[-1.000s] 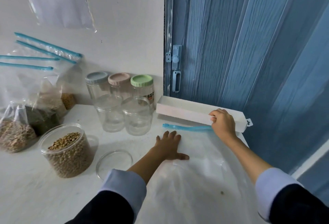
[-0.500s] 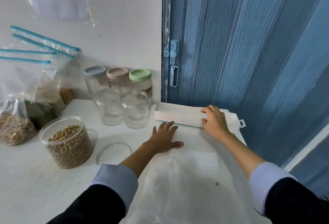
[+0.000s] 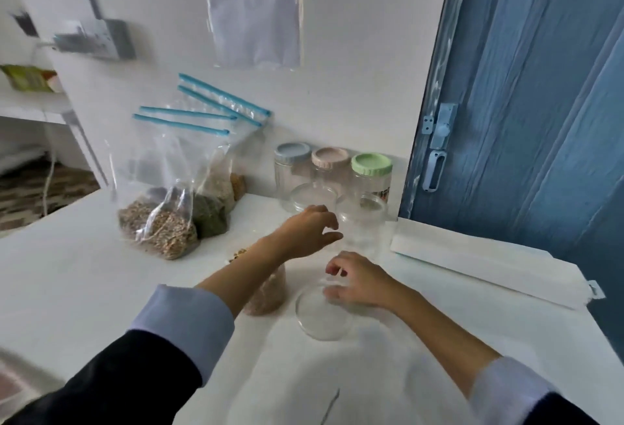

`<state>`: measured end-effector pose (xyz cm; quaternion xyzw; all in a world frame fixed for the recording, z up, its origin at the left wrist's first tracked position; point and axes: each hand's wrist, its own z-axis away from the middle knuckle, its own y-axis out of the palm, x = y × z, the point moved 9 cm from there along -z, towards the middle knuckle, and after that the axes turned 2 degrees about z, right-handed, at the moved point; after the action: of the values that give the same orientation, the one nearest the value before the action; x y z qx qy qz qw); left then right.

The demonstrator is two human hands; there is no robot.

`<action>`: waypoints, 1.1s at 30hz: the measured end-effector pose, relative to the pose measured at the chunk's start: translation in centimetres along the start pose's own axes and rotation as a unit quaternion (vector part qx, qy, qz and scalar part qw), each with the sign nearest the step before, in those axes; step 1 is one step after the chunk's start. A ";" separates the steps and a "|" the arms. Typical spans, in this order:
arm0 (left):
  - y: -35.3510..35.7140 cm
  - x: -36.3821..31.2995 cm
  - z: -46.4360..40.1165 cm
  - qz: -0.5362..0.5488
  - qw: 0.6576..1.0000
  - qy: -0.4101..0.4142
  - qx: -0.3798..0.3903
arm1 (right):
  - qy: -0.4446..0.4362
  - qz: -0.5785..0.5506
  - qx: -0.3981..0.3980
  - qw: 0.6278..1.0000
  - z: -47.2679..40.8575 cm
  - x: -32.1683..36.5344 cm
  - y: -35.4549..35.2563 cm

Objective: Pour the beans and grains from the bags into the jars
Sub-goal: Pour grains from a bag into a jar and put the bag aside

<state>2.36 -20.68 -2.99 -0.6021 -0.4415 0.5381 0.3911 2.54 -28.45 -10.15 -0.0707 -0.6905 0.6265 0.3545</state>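
Reaching across the white surface [image 3: 67, 276], your left hand [image 3: 305, 232] hovers with fingers loosely spread and holding nothing, its fingertips just short of the nearer empty clear jar [image 3: 363, 222]; a second empty jar [image 3: 312, 196] stands just behind the hand. Your right hand [image 3: 358, 284] is curled over the far rim of the loose clear lid [image 3: 320, 315], which lies flat on the surface; the blur keeps me from telling whether the fingers pinch it or only touch it. The filled jar [image 3: 268, 293] sits open beneath your left forearm, so the lid probably belongs to it and lies close by for capping. The bags [image 3: 162, 222] of beans and grains lean in a cluster against the wall to the left, zip strips up, which keeps their contents from spilling while they wait. Three capped jars, grey [image 3: 292, 167], pink [image 3: 330, 167] and green [image 3: 371, 174], stand in a row at the back, out of the working area. A long white box [image 3: 472, 262] lies by the blue door [image 3: 523, 86]. Judging by this, one jar is done and several bags remain; watch your forearm near the open filled jar.
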 end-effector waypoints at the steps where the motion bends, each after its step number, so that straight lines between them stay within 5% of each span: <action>1: -0.9 1.2 0.5 -0.008 1.000 -0.002 -0.001 | -0.002 0.033 0.050 0.998 -0.4 1.1 1.6; 4: -2.9 5.1 1.9 0.001 0.999 -0.027 -0.023 | 0.003 0.145 0.175 0.974 -0.7 2.6 5.4; 7: -3.5 8.9 3.6 0.046 0.997 -0.060 -0.033 | 0.016 0.165 0.213 0.963 -1.2 3.2 6.6; 12: -1.0 13.0 5.9 0.210 0.972 -0.103 0.008 | 0.096 0.049 0.163 0.981 -2.0 2.9 2.2; 16: -0.6 14.1 6.6 0.373 0.917 -0.129 -0.063 | 0.089 -0.170 0.039 0.981 -1.7 5.2 -5.3; 19: 0.2 14.7 7.0 0.511 0.837 -0.160 -0.112 | 0.098 -0.313 -0.183 0.927 -2.8 5.9 -8.9; 22: 0.9 15.2 7.2 0.570 0.792 -0.179 -0.126 | 0.103 -0.445 -0.336 0.824 -3.1 6.3 -7.4; 29: 1.4 15.2 7.7 0.632 0.764 -0.125 -0.025 | 0.097 -0.614 -0.253 0.741 -4.7 7.0 2.5; 33: 2.0 15.0 8.4 0.664 0.744 -0.074 -0.003 | 0.051 -0.640 -0.220 0.735 -4.8 7.3 3.2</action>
<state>-5.26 -7.04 -10.35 -0.7027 0.0406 0.7031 -0.1012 -1.20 -19.97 -10.33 0.2803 -0.6722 0.0784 0.6808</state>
